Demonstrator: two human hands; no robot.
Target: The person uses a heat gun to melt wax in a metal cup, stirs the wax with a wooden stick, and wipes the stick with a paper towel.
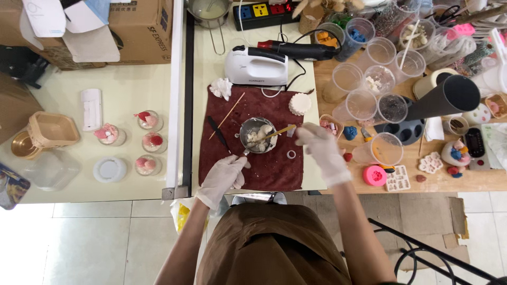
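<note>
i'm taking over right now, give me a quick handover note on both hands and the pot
Left hand: gloved, gripping the handle of the small metal pot, steadying it on the brown towel.
Right hand: gloved, holding a wooden stick whose tip is in the pot.
Pot: holds pale, lumpy solid pieces, not melted or smooth.
Nearby on the towel: a black tool, a skewer, a small white ring.
Done: pieces are in the pot, stick is in.
Left: the lumps are unmixed; the moulds on the wooden table look unfilled from here.
</note>
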